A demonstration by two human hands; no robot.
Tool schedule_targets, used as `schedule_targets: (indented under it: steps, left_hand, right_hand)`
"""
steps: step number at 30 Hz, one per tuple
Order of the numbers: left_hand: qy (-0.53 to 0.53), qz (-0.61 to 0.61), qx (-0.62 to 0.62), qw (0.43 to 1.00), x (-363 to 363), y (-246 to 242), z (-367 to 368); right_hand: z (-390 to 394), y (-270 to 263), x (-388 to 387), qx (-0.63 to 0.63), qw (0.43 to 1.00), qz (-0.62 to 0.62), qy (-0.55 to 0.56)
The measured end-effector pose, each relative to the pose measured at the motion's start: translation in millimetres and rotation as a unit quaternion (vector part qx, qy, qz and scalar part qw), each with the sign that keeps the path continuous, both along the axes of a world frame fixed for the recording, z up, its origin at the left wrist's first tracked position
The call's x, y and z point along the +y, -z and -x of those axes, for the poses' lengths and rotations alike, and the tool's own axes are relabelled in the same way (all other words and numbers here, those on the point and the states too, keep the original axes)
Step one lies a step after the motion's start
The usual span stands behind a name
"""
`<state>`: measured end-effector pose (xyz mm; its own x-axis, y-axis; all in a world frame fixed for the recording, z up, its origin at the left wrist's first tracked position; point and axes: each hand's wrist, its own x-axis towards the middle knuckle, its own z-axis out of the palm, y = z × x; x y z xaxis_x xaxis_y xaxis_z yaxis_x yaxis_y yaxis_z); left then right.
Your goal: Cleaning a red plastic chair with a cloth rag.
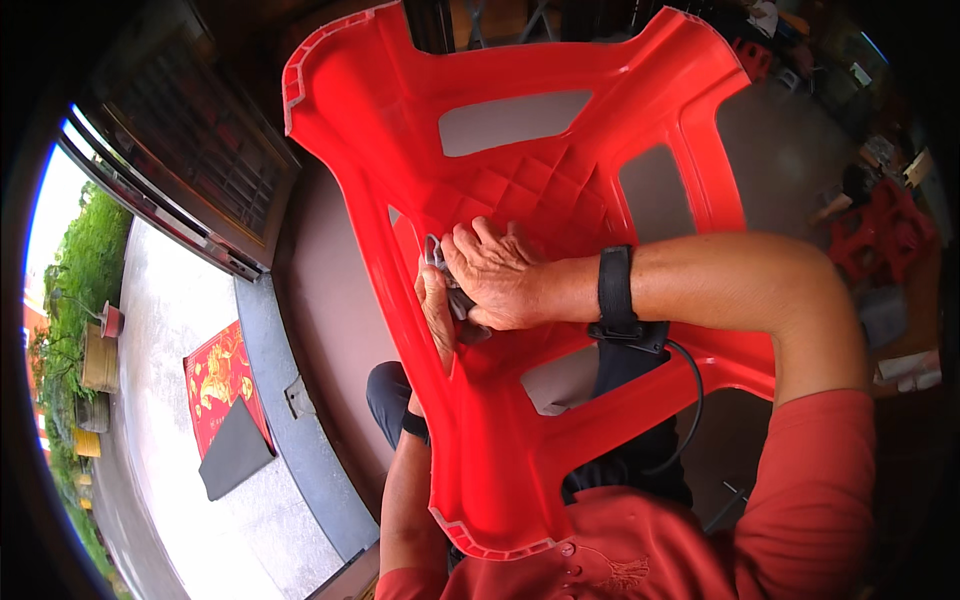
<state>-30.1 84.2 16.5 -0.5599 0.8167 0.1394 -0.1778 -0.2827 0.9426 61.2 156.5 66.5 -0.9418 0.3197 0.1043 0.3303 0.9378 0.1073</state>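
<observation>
A red plastic stool [517, 180] is upturned in front of me, so I look between its legs at the ridged underside of the seat. Inside it, my right hand [495, 277] grips a crumpled grey cloth [459, 304] by the left side wall. My left hand [435, 304] comes through the opening in that wall and meets the same cloth, its thumb side showing. The rest of the left hand is hidden behind the stool. Black straps circle both wrists, and a cable hangs from a small device at the right one.
To the left, a metal door sill [300, 420] borders a pale outdoor floor with a red printed mat [225, 375], partly folded over. Potted plants [97, 337] stand beyond. More red plastic stools [885, 232] lie at the right. One near leg of my stool reaches my shirt [600, 540].
</observation>
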Motion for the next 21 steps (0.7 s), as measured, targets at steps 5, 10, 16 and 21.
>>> schedule_targets:
  steps: [5, 10, 16, 21]
  left_hand:
    - [0.001, 0.002, -0.003, 1.000, -3, 2, 2]
    - [0.021, 0.007, -0.017, 1.000, -10, 12, 5]
    - [0.042, 0.006, -0.028, 0.999, -10, 17, 6]
    - [0.051, 0.005, -0.025, 0.998, -5, 17, 5]
  right_hand:
    - [-13, 11, -12, -0.019, 0.987, -0.146, -0.064]
    - [-25, 25, -2, -0.031, 0.946, -0.199, -0.253]
    - [-57, 3, -5, -0.207, 0.922, -0.053, -0.323]
    - [-26, -6, 32, 0.078, 0.989, -0.032, -0.120]
